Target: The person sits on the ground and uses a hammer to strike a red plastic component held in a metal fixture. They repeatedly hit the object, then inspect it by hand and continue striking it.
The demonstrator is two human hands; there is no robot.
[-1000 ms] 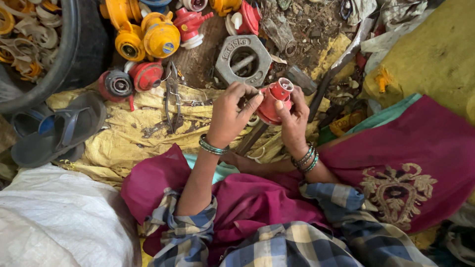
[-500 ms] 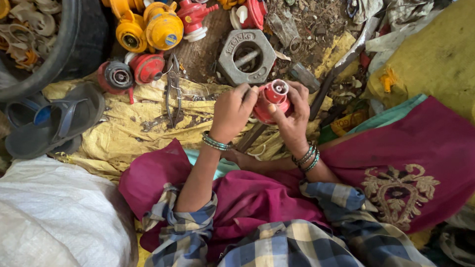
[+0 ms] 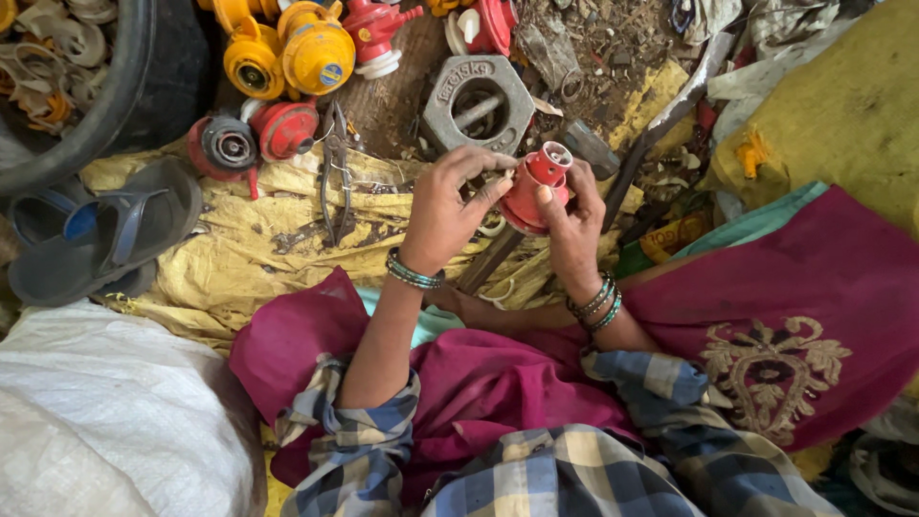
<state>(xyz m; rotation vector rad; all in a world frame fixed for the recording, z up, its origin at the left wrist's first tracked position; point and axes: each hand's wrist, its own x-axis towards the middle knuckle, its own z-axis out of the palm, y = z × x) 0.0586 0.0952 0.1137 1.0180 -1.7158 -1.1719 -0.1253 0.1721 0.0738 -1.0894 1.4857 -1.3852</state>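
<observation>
At centre frame, above the lap: red fitting (image 3: pixel 538 187) held up between both hands, open white-rimmed end pointing up and away. Right hand (image 3: pixel 572 225) wrapped around fitting from beneath and the right, thumb pressed on its red body, fingers curled behind. Left hand (image 3: pixel 448 211) closed on the left edge of the fitting, fingers (image 3: pixel 483 163) bent over the top and pinching at the rim; exact contact point hidden, possibly a small part under the fingertips. Green bangles (image 3: pixel 414 273) on left wrist, similar set on right.

Beyond the hands: grey hex casting (image 3: pixel 479 101) lying flat on dirt floor, just past the fitting. Pliers (image 3: pixel 335 177) on yellow sheet (image 3: pixel 249 249), left of left hand. Two red round parts (image 3: pixel 254 139) near sheet's upper edge. Yellow housings (image 3: pixel 287 48) at top, further back. Dark sandal (image 3: pixel 105 239) at far left on sheet. White sack (image 3: pixel 105 421) at lower left. Maroon cloth (image 3: pixel 785 316) with gold embroidery at right, over the legs. Checked sleeves at bottom.
</observation>
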